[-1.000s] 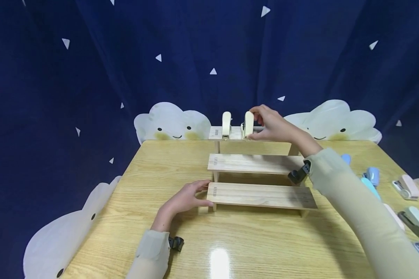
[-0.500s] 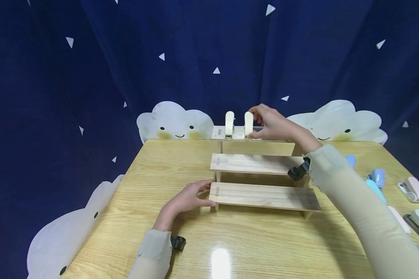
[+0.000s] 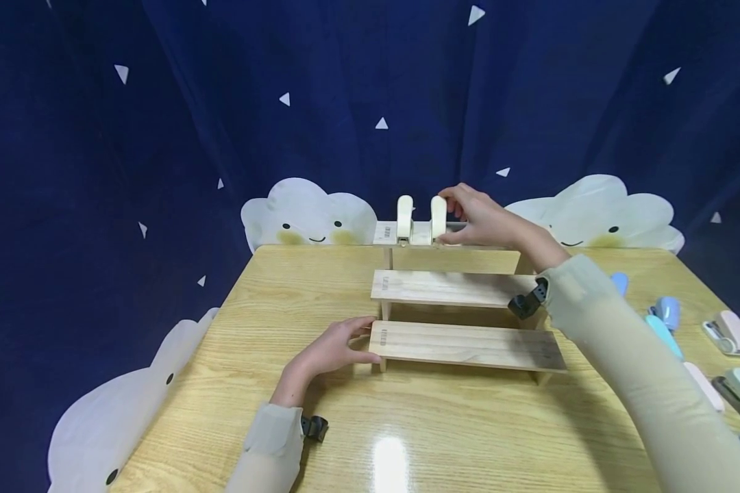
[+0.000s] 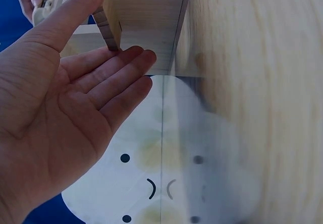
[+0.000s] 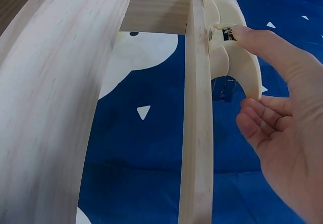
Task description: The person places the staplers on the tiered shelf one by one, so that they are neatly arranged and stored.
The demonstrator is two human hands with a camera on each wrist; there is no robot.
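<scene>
1. While the left hand (image 3: 329, 352) rests flat on the wooden table (image 3: 284, 424) with fingers straight and relaxed, its fingertips touch the left end of the stepped rack's (image 3: 462, 346) lowest shelf; it grips nothing. Compared with the earlier frames, this hand has not moved.
2. To the right, near the table edge, several pastel staplers (image 3: 724, 333) lie loose, well apart from the rack.
3. The middle shelf (image 3: 444, 287) carries nothing visible.
4. On the top shelf (image 3: 384, 233), at the far side, two cream staplers stand upright just beside each other: the left cream stapler (image 3: 404, 218) stands untouched, the right cream stapler (image 3: 438, 218) is at the right hand (image 3: 484, 218).
5. The right hand's thumb lies against the stapler's side and the fingers curl loosely near its top; the right wrist view shows a gap between fingers and body, so a firm grip cannot be confirmed.
6. Change: one second ago the right stapler leaned slightly; it now stands upright on the shelf. Judgement: placement appears complete, with release under way.
</scene>
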